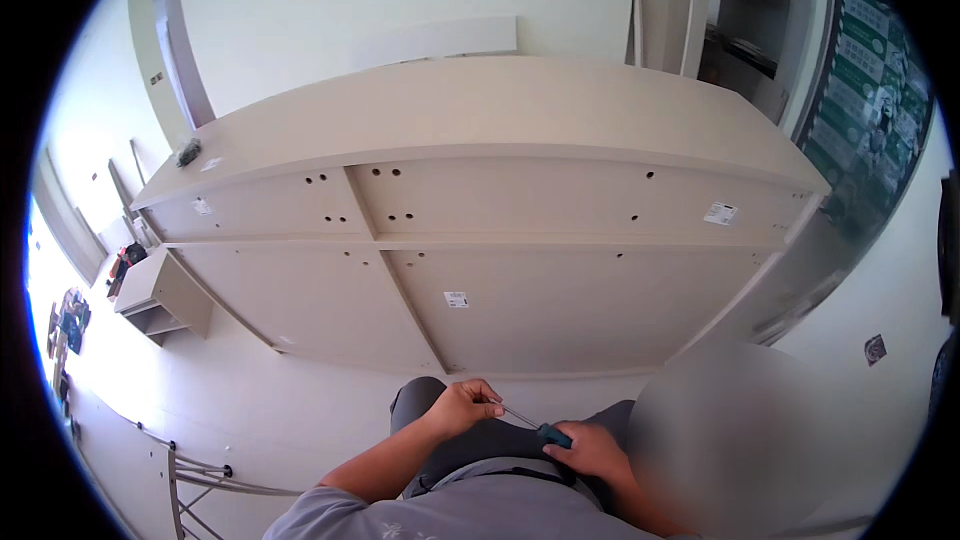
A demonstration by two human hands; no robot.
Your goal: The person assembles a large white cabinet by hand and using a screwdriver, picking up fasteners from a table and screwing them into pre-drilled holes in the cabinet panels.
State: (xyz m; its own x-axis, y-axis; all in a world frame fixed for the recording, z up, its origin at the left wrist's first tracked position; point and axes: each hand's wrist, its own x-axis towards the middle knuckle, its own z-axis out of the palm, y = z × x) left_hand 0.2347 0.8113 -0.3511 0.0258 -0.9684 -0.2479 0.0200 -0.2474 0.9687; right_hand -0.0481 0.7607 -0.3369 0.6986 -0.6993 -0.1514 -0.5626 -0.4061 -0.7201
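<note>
A screwdriver (522, 419) with a thin metal shaft and dark green handle lies slantwise over my lap. My right hand (592, 450) is closed around its handle. At the far end of the shaft my left hand (466, 408) pinches the tip between thumb and fingers; whether a small part such as a screw is there too, I cannot make out. Just beyond my knees lies a large beige cabinet carcass (540, 200), with dividing panels, several dark drilled holes and white labels. Neither hand touches it.
A small beige cabinet box (165, 298) stands at the left, with tools (126, 262) behind it. A folded metal-legged stand (200, 480) is at lower left. A small dark bag (188, 152) sits on the carcass's top left. A green printed sheet (866, 90) hangs right. A blurred patch hides the lower right.
</note>
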